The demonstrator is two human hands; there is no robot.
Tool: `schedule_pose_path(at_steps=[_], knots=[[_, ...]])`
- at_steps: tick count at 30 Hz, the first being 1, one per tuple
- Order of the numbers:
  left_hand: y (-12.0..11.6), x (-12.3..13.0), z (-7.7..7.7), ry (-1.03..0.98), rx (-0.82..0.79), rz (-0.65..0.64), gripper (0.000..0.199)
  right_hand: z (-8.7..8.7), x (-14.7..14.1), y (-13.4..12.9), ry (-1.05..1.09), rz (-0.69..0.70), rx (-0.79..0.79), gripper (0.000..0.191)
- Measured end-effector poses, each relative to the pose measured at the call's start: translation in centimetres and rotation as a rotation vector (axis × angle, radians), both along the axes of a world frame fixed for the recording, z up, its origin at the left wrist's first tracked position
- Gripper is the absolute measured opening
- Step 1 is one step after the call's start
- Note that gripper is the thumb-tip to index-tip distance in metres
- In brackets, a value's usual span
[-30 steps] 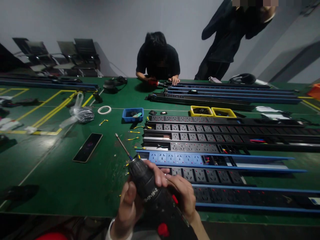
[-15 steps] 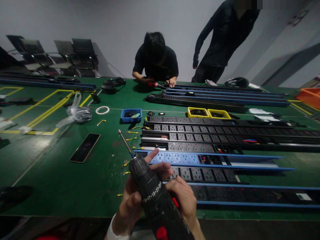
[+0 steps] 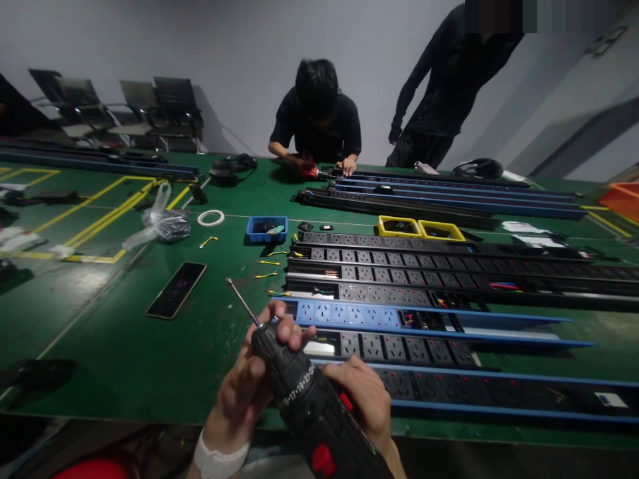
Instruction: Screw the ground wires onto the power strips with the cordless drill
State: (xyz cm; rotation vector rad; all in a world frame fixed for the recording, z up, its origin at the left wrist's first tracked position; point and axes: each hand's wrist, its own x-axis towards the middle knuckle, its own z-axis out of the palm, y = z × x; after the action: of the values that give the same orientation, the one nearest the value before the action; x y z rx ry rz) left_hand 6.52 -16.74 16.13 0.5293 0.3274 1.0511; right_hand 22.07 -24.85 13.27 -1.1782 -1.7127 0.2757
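Note:
A black cordless drill (image 3: 304, 392) with red buttons and a long bit (image 3: 243, 301) points up and to the left in front of me. My left hand (image 3: 254, 366) is closed around its chuck, fingers curled over the top. On the right side of the drill body, my right hand (image 3: 362, 392) grips it; part of that hand is hidden behind the drill. Just beyond lie a blue power strip (image 3: 344, 313) and several black power strips (image 3: 394, 346) with socket faces. Short yellow-green wires (image 3: 264, 275) lie by the strips' left ends.
On the green table (image 3: 124, 372) lie a phone (image 3: 176, 290), a white ring (image 3: 210, 217), a plastic bag (image 3: 167, 223), a blue bin (image 3: 267, 229) and yellow bins (image 3: 399, 227). Across it, a person (image 3: 317, 120) bends over a red tool; another person (image 3: 444, 80) stands.
My left hand's fingers, earlier stretched out past the chuck, have curled around it. The drill has shifted slightly left, and the view has moved a little.

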Motion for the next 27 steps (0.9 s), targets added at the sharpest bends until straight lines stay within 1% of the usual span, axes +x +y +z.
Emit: schedule_pose_path(at_steps=[3,5,6,8,10,13,16,18,20,23,25,27], knots=[[-0.2,0.3,2.0,0.079,-0.024,0.032,0.056,-0.3,-0.3,-0.1,0.033,-0.039,0.036,0.022],[-0.3,0.2,2.7,0.170,-0.064,0.060,0.060,-0.5,-0.3,-0.1,0.043,-0.060,0.054,0.024],[-0.4,0.1,2.8,0.205,-0.085,0.060,0.062,-0.5,-0.2,-0.2,0.045,-0.063,0.064,0.024],[-0.4,-0.1,2.5,0.216,-0.095,0.027,0.063,-0.2,-0.2,-0.2,0.043,-0.054,0.061,0.022],[-0.3,-0.3,1.7,0.155,-0.056,-0.024,0.066,0.2,-0.2,-0.1,0.037,-0.038,0.030,0.020],[-0.3,-0.3,0.4,0.054,0.026,-0.048,0.079,0.6,-0.6,-0.1,0.045,-0.002,-0.029,0.022],[-0.3,-0.1,-0.4,0.022,0.043,-0.006,0.091,0.1,-1.0,-0.1,0.110,0.023,-0.071,0.018],[-0.1,0.0,-0.8,0.024,0.019,0.020,0.102,-0.5,-1.1,0.0,0.151,0.011,-0.099,0.014],[0.1,0.0,-1.0,0.038,-0.020,0.011,0.110,-0.9,-1.2,0.0,0.161,-0.012,-0.113,0.012],[0.5,0.0,-1.3,0.041,-0.064,-0.008,0.114,-1.1,-1.4,0.0,0.125,-0.080,-0.115,0.024],[0.6,0.1,-1.5,0.027,-0.072,-0.003,0.112,-1.0,-1.5,0.0,0.111,-0.137,-0.110,0.032],[0.5,0.2,-1.6,0.015,-0.066,0.001,0.108,-1.1,-1.6,0.0,0.104,-0.162,-0.096,0.035]])
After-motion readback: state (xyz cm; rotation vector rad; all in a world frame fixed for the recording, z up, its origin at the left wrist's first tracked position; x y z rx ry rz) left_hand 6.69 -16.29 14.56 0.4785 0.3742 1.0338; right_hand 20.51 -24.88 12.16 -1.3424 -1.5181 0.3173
